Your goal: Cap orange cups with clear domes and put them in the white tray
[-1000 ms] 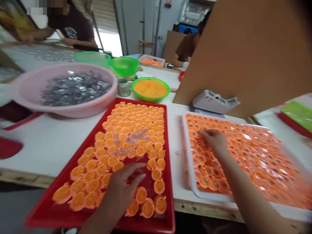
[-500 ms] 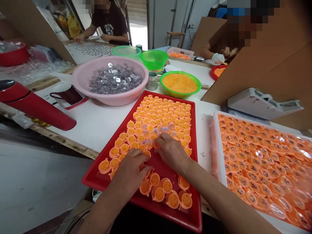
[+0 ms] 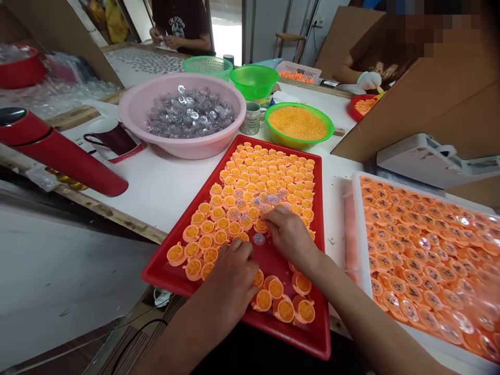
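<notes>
A red tray (image 3: 325, 291) in front of me holds rows of small orange toy cups (image 3: 191, 233) with speckled orange filling. Clear round discs (image 3: 272, 199) lie on several cups near the middle. One loose clear disc (image 3: 258, 239) rests on bare tray floor between my hands. My right hand (image 3: 291, 237) is closed, its fingertips pinching the rim of an orange cup (image 3: 260, 226) at the edge of the rows. My left hand (image 3: 234, 278) curls low over the tray, closed, beside the near group of cups (image 3: 263, 300); what its fingers hold is hidden.
Right of the tray stands a clear-walled bin (image 3: 361, 234) of orange cups with printed discs. Beyond are a pink basin (image 3: 130, 112) of clear discs, a green bowl (image 3: 330, 133) of orange bits and a mug (image 3: 250, 119). A red flask (image 3: 78, 161) lies left. Two people work behind.
The view has shifted, moving the tray right and up. A loose disc now shows between my hands. My left hand now covers where a near cup was. The far person's hands have come together.
</notes>
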